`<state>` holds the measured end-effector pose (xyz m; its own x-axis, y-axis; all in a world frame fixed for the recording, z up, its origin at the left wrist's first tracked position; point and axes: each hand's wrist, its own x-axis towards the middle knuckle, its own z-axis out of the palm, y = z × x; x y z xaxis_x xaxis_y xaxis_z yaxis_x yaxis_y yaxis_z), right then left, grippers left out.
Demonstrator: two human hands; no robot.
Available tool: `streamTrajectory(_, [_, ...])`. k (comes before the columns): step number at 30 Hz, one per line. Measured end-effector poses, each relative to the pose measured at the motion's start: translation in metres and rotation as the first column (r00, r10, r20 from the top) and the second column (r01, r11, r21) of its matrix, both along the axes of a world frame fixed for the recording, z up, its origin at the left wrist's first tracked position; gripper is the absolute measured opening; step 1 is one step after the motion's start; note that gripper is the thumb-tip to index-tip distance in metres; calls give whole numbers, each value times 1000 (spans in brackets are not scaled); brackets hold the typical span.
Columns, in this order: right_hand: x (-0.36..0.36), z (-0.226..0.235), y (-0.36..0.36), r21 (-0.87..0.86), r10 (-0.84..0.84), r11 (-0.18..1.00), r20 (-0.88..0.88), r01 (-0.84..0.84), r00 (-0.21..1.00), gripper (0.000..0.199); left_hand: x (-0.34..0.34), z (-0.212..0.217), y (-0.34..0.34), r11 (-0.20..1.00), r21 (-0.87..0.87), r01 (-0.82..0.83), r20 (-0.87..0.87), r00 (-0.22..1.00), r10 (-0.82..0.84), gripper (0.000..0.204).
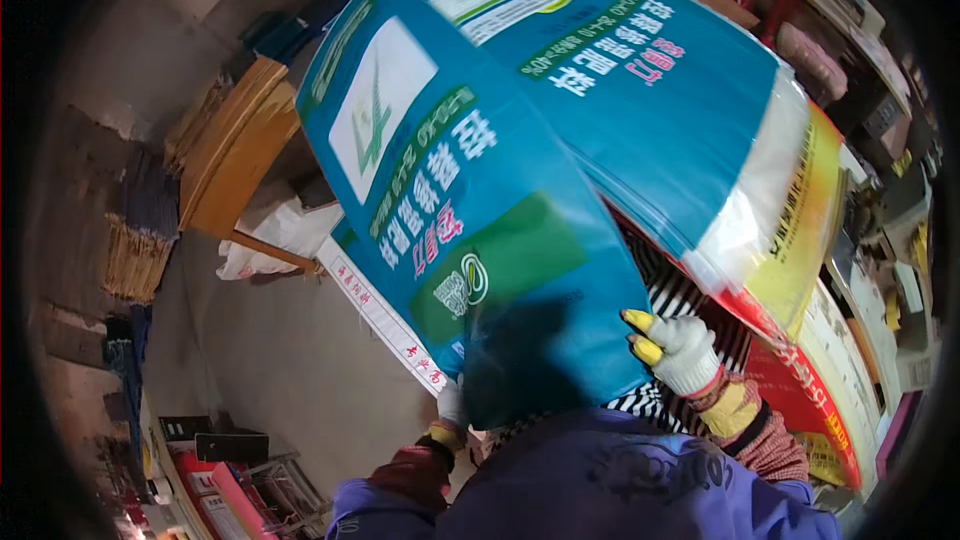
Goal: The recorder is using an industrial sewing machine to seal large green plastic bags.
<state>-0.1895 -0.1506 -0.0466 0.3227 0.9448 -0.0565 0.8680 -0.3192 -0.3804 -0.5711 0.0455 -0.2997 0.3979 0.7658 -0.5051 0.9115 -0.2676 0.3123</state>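
Spanning left hand [453, 406] to right hand [680, 350], teal sack [490, 210]

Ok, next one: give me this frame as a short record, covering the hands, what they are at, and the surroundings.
main item: large blue sack, printed, spread in front of the person
left hand: gloved, at the sack's lower left edge; mostly hidden, grip unclear
right hand: gloved, yellow fingertips at the sack's right edge; grip unclear
right side: yellow sack, red sack
left side: wooden furniture, white bag
floor: grey
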Motion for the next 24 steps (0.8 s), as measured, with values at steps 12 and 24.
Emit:
streamTrajectory(12, [43,-147,136,-528,-346,807,-58,266,936,46,-10,34,-32,853,-38,-520,-43,854,518,49])
streamTrajectory(24, [15,-66,96,-339,-78,940,-99,40,992,41,29,-31,5,989,109,99,-240,968,-71,23])
